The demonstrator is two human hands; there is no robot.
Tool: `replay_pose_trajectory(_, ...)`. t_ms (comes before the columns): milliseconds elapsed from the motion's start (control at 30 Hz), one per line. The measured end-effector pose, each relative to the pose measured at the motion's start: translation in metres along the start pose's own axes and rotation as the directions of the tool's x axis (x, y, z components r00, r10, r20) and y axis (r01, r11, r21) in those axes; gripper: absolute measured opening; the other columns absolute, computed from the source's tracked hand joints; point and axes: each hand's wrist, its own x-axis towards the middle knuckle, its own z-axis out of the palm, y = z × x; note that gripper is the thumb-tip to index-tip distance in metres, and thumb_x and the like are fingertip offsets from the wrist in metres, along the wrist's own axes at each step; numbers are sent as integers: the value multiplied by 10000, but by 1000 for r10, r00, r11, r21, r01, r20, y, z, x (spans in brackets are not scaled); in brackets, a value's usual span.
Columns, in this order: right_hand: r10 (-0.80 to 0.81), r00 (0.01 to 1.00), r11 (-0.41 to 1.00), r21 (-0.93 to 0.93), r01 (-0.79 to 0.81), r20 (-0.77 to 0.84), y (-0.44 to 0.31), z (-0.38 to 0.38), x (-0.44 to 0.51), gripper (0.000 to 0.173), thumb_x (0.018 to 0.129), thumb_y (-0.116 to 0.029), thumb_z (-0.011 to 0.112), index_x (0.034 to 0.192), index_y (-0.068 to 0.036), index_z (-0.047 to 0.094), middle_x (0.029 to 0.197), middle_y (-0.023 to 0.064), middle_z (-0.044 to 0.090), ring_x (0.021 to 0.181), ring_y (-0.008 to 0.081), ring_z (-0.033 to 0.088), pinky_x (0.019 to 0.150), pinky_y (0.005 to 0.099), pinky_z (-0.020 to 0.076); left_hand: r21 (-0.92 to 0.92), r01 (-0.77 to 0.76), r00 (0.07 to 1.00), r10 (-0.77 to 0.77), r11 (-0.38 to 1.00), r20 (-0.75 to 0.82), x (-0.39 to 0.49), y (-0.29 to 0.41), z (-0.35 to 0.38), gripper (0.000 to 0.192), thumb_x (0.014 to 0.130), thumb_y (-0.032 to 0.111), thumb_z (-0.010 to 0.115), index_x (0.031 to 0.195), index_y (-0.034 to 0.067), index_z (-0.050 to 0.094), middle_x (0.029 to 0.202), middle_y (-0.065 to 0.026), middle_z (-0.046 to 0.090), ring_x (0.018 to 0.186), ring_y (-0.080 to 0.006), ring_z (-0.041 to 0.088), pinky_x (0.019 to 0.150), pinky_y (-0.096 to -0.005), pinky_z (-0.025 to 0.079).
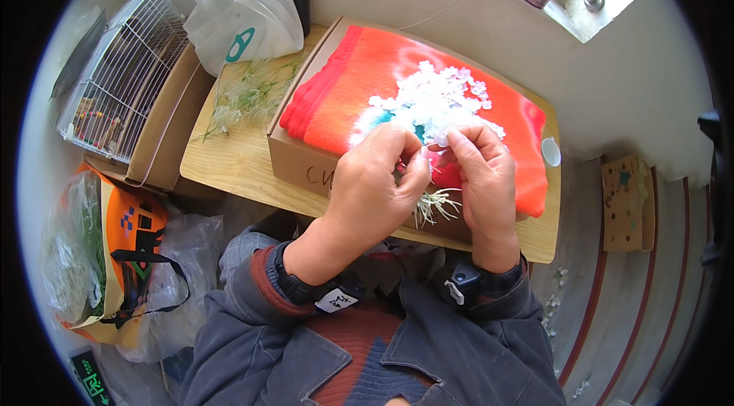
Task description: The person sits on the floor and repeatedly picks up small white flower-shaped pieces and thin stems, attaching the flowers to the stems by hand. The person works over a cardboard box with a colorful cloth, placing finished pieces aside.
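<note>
My left hand (378, 176) pinches a thin stem of an artificial plant, whose pale green sprig (437, 205) hangs out below the fingers. Close on its right, my right hand (487, 171) has thumb and forefinger together at a small white piece, too small to make out fully. Both hands are over the near edge of a folded red and orange cloth (332, 102), which lies in an open cardboard box (298, 162). A heap of small white plastic flowers (438, 93) rests on the cloth, just beyond my fingertips.
The box stands on a wooden table (229, 148), with green artificial sprigs (246, 96) and a white bag (241, 16) at its left. A wire cage (126, 73) and an orange bag (129, 222) are farther left. A cardboard piece with holes (625, 205) is at right.
</note>
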Motion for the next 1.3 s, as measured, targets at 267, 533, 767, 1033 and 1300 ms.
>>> replay_pose_trajectory(267, 37, 997, 980, 191, -49, 70, -5, 5, -4, 65, 968, -57, 610, 984, 3, 593, 968, 110, 688, 902, 163, 688, 845, 299, 572, 102, -137, 990, 139, 985, -18, 1, -3, 3, 143, 828, 26, 678, 842, 39, 537, 747, -118, 574, 636, -309, 593, 567, -397, 483)
replay_pose_trajectory(533, 13, 996, 990, 137, -25, 90, -3, 5, -7, 68, 964, -51, 618, 995, 5, 598, 1001, 90, 679, 921, 129, 655, 858, 275, 552, 192, -194, 980, 198, 962, 0, 1, -6, 4, 162, 832, 38, 674, 827, 49, 512, 741, -121, 555, 661, -325, 590, 583, -417, 484)
replay_pose_trajectory(767, -127, 987, 961, -234, 147, 99, -5, 8, -11, 101, 974, -51, 613, 1051, 11, 630, 975, 37, 672, 870, 91, 616, 804, 234, 510, 61, -97, 995, 95, 993, 29, 0, -8, 3, 103, 879, 35, 642, 871, 18, 541, 786, -152, 574, 700, -338, 598, 623, -405, 490)
replay_pose_trajectory(1033, -370, 910, 719, -562, 409, 188, -7, 9, -11, 48, 913, -8, 653, 959, 2, 656, 892, 114, 664, 770, 176, 631, 695, 284, 507, -74, 40, 996, -34, 996, 88, 2, 1, -2, 100, 924, 67, 634, 909, 1, 561, 793, -166, 589, 688, -319, 599, 624, -379, 488)
replay_pose_trajectory(1300, -501, 796, 524, -612, 592, 340, 3, 8, -7, 110, 895, 53, 630, 978, -10, 594, 910, 128, 639, 792, 248, 618, 692, 316, 509, 15, 84, 992, -85, 996, 90, 3, 1, -6, 87, 911, 68, 595, 893, -2, 546, 775, -186, 590, 697, -355, 605, 642, -408, 489)
